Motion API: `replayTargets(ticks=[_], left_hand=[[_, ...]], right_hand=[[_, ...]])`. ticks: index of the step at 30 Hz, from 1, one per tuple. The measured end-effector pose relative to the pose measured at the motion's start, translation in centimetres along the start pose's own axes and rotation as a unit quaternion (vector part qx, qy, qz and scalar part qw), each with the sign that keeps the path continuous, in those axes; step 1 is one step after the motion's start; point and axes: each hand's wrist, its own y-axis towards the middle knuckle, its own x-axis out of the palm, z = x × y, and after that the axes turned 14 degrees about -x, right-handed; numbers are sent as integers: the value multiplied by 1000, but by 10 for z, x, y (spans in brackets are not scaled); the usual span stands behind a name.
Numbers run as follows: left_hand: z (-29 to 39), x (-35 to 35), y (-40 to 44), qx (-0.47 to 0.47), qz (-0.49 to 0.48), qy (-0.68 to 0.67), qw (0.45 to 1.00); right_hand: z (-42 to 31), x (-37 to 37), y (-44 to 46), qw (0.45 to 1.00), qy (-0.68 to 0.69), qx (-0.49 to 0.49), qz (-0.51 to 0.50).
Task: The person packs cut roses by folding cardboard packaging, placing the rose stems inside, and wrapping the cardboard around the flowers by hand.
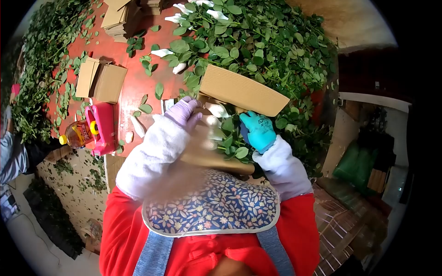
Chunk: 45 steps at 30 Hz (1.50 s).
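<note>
My left hand point(185, 112), in a lavender glove, is beside the left ends of several white, net-sleeved flower buds point(216, 109). Its fingers and thumb are slightly apart, near a corner of a tan corrugated cardboard sheet point(244, 89). My right hand point(258, 131), in a teal glove, curls just below that sheet, among leafy stems point(229, 138); what lies in its palm is hidden. Nearer my body is another tan cardboard piece point(221, 165), parallel to the first, with the buds between them. A beige blur covers its left part.
Leafy stems point(276, 50) pile up across the far right of the red table point(138, 87). Cardboard stacks point(102, 81) stand at left and back. A pink plastic container point(102, 129) and an amber bottle point(77, 134) are at the left edge. Another person's sleeve point(11, 154) shows far left.
</note>
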Motion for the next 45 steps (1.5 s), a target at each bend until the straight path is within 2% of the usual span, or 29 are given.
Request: replayTargets(ticks=[1, 3, 4, 5, 7, 9, 11, 12, 15, 16, 17, 19, 20, 21, 23, 25, 26, 27, 29, 30, 31, 32, 34, 37, 39, 40, 41, 43, 45], left_hand=[[-1, 6, 3, -7, 22, 48, 999], [-2, 20, 3, -86, -18, -86, 992], [-9, 32, 2, -143, -41, -240, 959], [-20, 40, 5, -143, -49, -234, 960], [-32, 49, 12, -221, -68, -473, 850], [-34, 53, 19, -210, -81, -434, 872], [-36, 58, 27, -256, -83, -479, 835], [-51, 74, 29, -227, -31, -492, 840], [-45, 66, 27, -216, -43, -490, 843], [-41, 68, 27, -190, -16, -478, 858], [-42, 68, 28, -190, -18, -474, 860], [-45, 66, 28, -74, 96, -343, 932], [-40, 59, 23, -189, 40, -457, 868], [-48, 58, 23, -183, 56, -452, 871], [-74, 53, 18, -246, 81, -430, 865], [-99, 32, 18, -235, 177, -481, 826], [-100, 17, 16, -173, 165, -461, 855], [-98, 9, 13, -170, 191, -425, 868], [-94, -11, -5, -139, 110, -286, 942], [-90, -6, -14, -92, 99, -216, 967], [-59, -18, -17, 23, 79, -1, 997], [-15, -24, -18, 70, 21, 57, 996], [37, -21, -19, 49, -101, 104, 988], [30, 8, 1, 122, -136, 267, 946], [20, 25, 8, 135, -120, 319, 930], [24, 26, 7, 98, -143, 332, 927], [22, 27, 7, 89, -130, 325, 933], [11, 26, 3, 118, -162, 293, 935], [3, 34, -3, 53, -107, 222, 968]], right_hand=[[0, 0, -1, 1000, 3, 3, 2], [-1, 0, -1, 1000, 9, 14, -13], [-2, 0, 0, 1000, 4, 21, -21], [-3, 1, 0, 999, 8, 28, -17], [-3, 3, 0, 1000, -1, 11, 21], [-3, -1, 1, 1000, 5, 30, 2], [-4, -6, 3, 997, 49, 36, -47], [-6, -8, 4, 999, 28, 21, -13], [-7, -6, 3, 999, 28, 17, -5], [-7, -6, 5, 998, 32, 31, -51], [-5, 0, 4, 998, 34, 34, -47], [-2, 10, 3, 997, 59, 30, 41], [-2, 10, 2, 997, 60, 32, 43], [-3, 7, 2, 998, 47, 20, 31], [-4, 1, 2, 999, 35, 7, 20], [-5, -2, 2, 997, 66, 24, 19], [-6, -4, 3, 997, 67, 20, 19], [-9, -6, 3, 998, 63, 27, 16], [-5, -3, 3, 998, 58, 28, 11], [-1, 3, 0, 998, 52, 10, 21], [2, 6, -1, 998, 46, -8, 29], [-2, 2, 1, 999, 51, 13, -1], [-4, 3, 2, 999, 23, 17, -18], [-6, 0, 3, 998, -11, 18, -51], [-8, -4, 7, 993, -4, 45, -109], [-2, 11, 0, 997, 17, 39, -71], [-3, 8, 3, 992, 15, 53, -109], [-17, -7, 9, 992, -13, 61, -108], [-18, -3, 11, 993, -20, 49, -106]])
